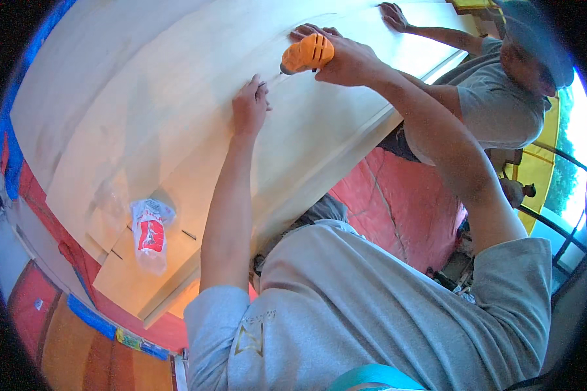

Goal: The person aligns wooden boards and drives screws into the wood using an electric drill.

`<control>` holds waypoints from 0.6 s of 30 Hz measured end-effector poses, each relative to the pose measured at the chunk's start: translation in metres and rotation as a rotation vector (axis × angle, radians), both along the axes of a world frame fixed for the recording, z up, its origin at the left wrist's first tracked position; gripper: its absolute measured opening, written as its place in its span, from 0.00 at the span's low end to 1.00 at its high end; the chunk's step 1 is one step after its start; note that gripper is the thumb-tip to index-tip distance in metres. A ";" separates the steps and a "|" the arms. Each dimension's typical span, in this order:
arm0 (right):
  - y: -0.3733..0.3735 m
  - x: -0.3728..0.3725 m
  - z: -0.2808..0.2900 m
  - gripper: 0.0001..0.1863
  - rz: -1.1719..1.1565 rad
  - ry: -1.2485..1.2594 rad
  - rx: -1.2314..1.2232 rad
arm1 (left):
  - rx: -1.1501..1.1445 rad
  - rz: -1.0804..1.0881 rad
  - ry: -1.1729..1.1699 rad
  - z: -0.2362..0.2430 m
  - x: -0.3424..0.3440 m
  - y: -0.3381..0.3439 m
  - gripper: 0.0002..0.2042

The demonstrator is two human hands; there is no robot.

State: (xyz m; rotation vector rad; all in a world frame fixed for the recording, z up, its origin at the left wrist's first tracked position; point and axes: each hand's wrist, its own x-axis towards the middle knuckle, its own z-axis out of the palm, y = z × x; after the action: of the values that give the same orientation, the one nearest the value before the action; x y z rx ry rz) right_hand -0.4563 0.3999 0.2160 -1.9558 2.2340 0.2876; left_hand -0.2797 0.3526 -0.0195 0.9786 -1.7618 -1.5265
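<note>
My right hand (345, 65) grips an orange power drill (306, 52), whose nose points down toward the pale board (293, 111). My left hand (251, 104) is lower and left of the drill, its fingers closed around a small, thin dark object that I cannot make out. Near the board's left end lies a clear plastic bag with a red label (150, 238), with loose screws or nails (188, 234) around it.
A co-worker in a grey shirt and cap (499, 107) leans over the board, hands on it (392, 16). Another person (514, 192) is farther back at right. A red surface (404, 208) shows below, and a yellow panel (534, 176) at right.
</note>
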 end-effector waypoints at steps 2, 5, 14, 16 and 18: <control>-0.006 0.001 0.004 0.37 -0.174 -0.008 0.166 | 0.101 -0.039 -0.025 0.010 0.001 0.000 0.16; -0.013 0.000 -0.010 0.36 -0.202 0.030 0.232 | 0.186 -0.071 -0.040 0.011 0.005 -0.003 0.15; -0.009 0.003 -0.013 0.31 -0.070 0.024 0.085 | 0.428 -0.011 0.034 0.020 0.031 0.017 0.10; -0.005 0.005 -0.011 0.32 -0.023 0.061 0.057 | 0.462 -0.009 0.068 0.014 0.034 0.020 0.11; -0.004 0.006 -0.009 0.33 0.024 0.095 0.029 | 0.494 -0.005 0.097 0.010 0.040 0.021 0.12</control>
State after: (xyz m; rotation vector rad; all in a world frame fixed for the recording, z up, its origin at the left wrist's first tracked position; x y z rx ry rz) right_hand -0.4502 0.3959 0.2074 -1.9957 2.2510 0.4214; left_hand -0.2402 0.3739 -0.0096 1.1043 -1.3442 -2.0282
